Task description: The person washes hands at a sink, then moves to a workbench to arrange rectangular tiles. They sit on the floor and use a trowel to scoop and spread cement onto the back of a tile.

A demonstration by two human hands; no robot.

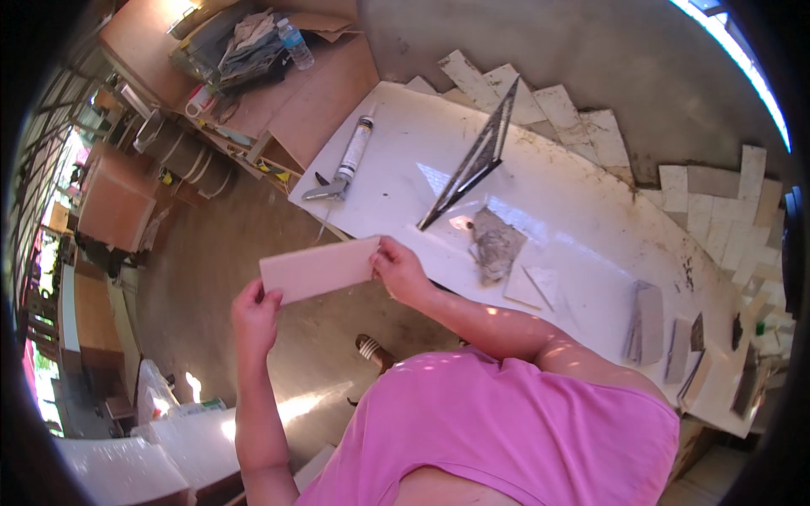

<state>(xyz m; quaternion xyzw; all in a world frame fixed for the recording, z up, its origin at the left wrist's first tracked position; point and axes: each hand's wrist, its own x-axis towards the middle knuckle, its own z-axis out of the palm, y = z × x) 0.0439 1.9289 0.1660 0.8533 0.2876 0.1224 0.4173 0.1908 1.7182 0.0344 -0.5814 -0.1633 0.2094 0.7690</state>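
Observation:
My left hand point(257, 312) grips the left end of a pale, rectangular board point(319, 268), and my right hand point(390, 268) holds its right end. The board is raised at the near edge of a white worktable point(574, 211). On that table lie a caulking gun with a white tube point(350, 156), a black triangular metal frame or bracket point(468, 173), a crumpled grey cloth or lump point(498, 244) and thin white square pieces point(531, 291) beside it.
A wooden bench point(321, 105) with a bottle, mug and cloths stands at the back left. Pale tiles point(591, 135) lie behind the table; more pieces point(645, 325) sit at its right end. A drum point(181, 156) and white panels point(118, 464) are on the left. My sandalled foot is below.

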